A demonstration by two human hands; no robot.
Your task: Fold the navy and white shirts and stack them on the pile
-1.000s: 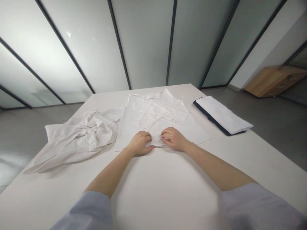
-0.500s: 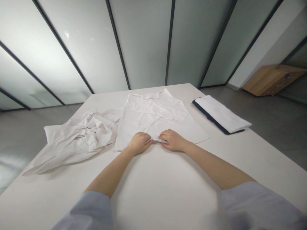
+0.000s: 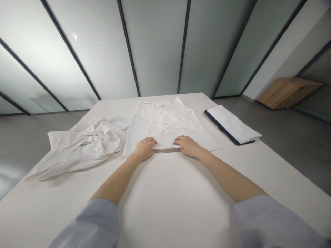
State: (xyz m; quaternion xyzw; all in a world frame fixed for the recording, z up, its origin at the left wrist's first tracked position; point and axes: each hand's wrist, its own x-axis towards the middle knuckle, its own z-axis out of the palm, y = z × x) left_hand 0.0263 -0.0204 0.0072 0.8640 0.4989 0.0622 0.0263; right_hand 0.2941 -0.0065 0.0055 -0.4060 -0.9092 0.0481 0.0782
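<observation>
A white shirt [image 3: 165,120] lies spread on the table, its collar end pointing away from me and its near hem towards me. My left hand [image 3: 145,148] is closed on the near hem, left of its middle, with the fingers over the top of the cloth. Farther right on the same edge, my right hand [image 3: 189,146] grips the hem in the same way. Between the two hands the edge is slightly raised off the table. The thumbs are mostly hidden under the fabric.
A crumpled white garment [image 3: 90,144] lies at the left, touching or nearly touching the shirt. On the right is a folded stack, a white cloth [image 3: 232,124] atop a dark navy one [image 3: 222,129]. The white table [image 3: 176,199] reaches towards frosted glass panels; a wooden cabinet [image 3: 287,93] stands beyond.
My hands have moved apart along the hem, the left to the left and the right slightly to the right. The bunched edge between them is now stretched straighter.
</observation>
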